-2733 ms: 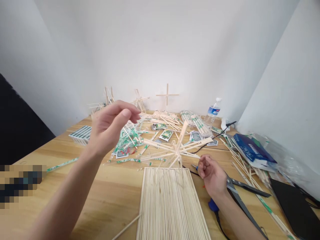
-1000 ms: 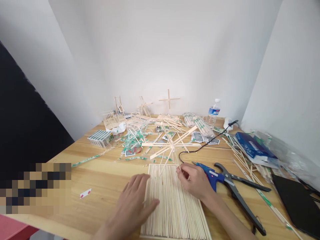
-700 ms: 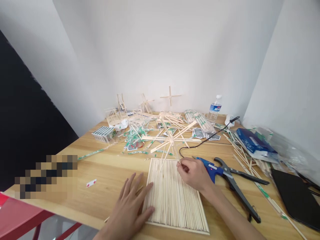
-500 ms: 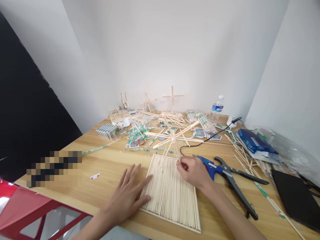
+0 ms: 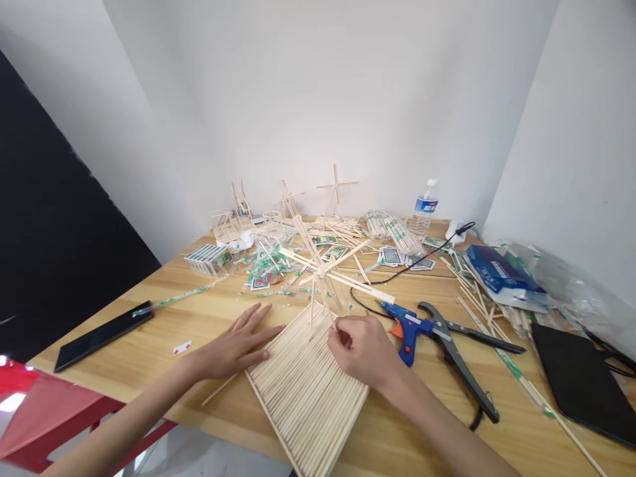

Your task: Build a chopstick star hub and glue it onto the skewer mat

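A flat panel of side-by-side wooden sticks (image 5: pixel 304 391) lies diagonally on the table. A spoked frame of glued wooden sticks (image 5: pixel 322 268) rises from its far corner. My right hand (image 5: pixel 360 348) is curled at the base of that frame, its fingertips pinching a thin stick where the spokes meet the panel. My left hand (image 5: pixel 233 344) lies flat on the wood with fingers spread, its fingertips at the panel's left edge, gripping nothing.
A blue glue gun (image 5: pixel 410 328) and black-handled pliers (image 5: pixel 460 351) lie right of my right hand. A black phone (image 5: pixel 102 338) lies at the left. Loose sticks, wrappers and cards (image 5: pixel 278 271) crowd the back. A dark tablet (image 5: pixel 579 381) lies right.
The stick panel has turned from straight-on to diagonal, with the spoked frame tilting along with it. My left hand has moved to the panel's left edge. The view has swung, bringing the phone into sight.
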Available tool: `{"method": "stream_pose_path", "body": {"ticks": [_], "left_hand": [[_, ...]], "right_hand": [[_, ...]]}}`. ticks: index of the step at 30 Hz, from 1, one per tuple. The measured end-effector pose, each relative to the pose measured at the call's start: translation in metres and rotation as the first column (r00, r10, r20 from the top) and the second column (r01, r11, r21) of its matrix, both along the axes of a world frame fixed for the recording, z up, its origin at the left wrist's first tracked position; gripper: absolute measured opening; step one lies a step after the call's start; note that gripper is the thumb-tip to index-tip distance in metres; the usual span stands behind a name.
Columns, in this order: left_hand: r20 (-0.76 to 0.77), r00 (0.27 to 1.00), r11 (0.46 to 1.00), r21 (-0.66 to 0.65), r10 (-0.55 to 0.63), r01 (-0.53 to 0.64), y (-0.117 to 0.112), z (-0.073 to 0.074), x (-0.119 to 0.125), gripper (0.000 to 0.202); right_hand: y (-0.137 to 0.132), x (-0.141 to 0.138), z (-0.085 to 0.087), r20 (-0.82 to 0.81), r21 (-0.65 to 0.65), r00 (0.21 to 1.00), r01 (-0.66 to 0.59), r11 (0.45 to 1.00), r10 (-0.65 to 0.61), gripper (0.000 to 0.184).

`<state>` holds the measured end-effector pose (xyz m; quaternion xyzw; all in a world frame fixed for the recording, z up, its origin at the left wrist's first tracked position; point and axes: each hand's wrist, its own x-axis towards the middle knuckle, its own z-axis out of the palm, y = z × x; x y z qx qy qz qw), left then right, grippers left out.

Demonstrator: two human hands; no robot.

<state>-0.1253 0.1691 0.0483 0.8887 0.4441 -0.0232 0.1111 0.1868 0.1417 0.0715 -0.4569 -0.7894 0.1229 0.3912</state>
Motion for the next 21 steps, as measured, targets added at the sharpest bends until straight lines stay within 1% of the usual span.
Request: {"method": "stream_pose_path", "body": {"ticks": [2, 4, 7, 10, 12, 14, 16, 18, 21], "left_hand": [[0.008, 1.0, 0.999, -0.05, -0.015, 0.016, 0.006, -0.003, -0.004, 0.053], [0.037, 0.998, 0.998, -0.048, -0.042, 0.044, 0.011, -0.008, -0.008, 0.051], [0.094, 0.992, 0.996, 0.022, -0.086, 0.084, 0.02, -0.015, -0.008, 0.045], [0.128, 0.981, 0.984, 0.122, -0.147, 0.132, 0.031, -0.018, -0.001, 0.043], [0.137, 0.973, 0.969, 0.191, -0.185, 0.157, 0.038, -0.019, 0.004, 0.042], [0.136, 0.959, 0.95, 0.225, -0.249, 0.214, 0.045, -0.019, 0.008, 0.042], [0.133, 0.948, 0.934, 0.258, -0.288, 0.248, 0.051, -0.02, 0.011, 0.042], [0.134, 0.948, 0.925, 0.296, -0.288, 0.239, 0.058, -0.022, 0.014, 0.041], [0.181, 0.949, 0.917, 0.356, -0.259, 0.182, 0.069, -0.024, 0.019, 0.039]], "right_hand": [[-0.01, -0.004, 0.001, -0.012, -0.013, 1.0, -0.007, 1.0, 0.007, 0.032], [-0.023, -0.009, 0.0, -0.032, -0.026, 1.0, -0.002, 1.0, 0.001, 0.032], [-0.044, -0.018, -0.006, -0.083, -0.046, 0.996, 0.013, 0.999, -0.017, 0.031], [-0.06, -0.027, -0.016, -0.157, -0.056, 0.987, 0.029, 0.998, -0.038, 0.03], [-0.067, -0.03, -0.024, -0.211, -0.059, 0.976, 0.04, 0.997, -0.052, 0.029], [-0.071, -0.032, -0.031, -0.265, -0.057, 0.962, 0.053, 0.997, -0.066, 0.025], [-0.076, -0.032, -0.038, -0.316, -0.04, 0.945, 0.075, 0.996, -0.084, 0.024], [-0.081, -0.031, -0.043, -0.348, -0.015, 0.933, 0.098, 0.995, -0.097, 0.025], [-0.09, -0.026, -0.047, -0.36, -0.023, 0.926, 0.117, 0.993, -0.117, 0.025]]}}
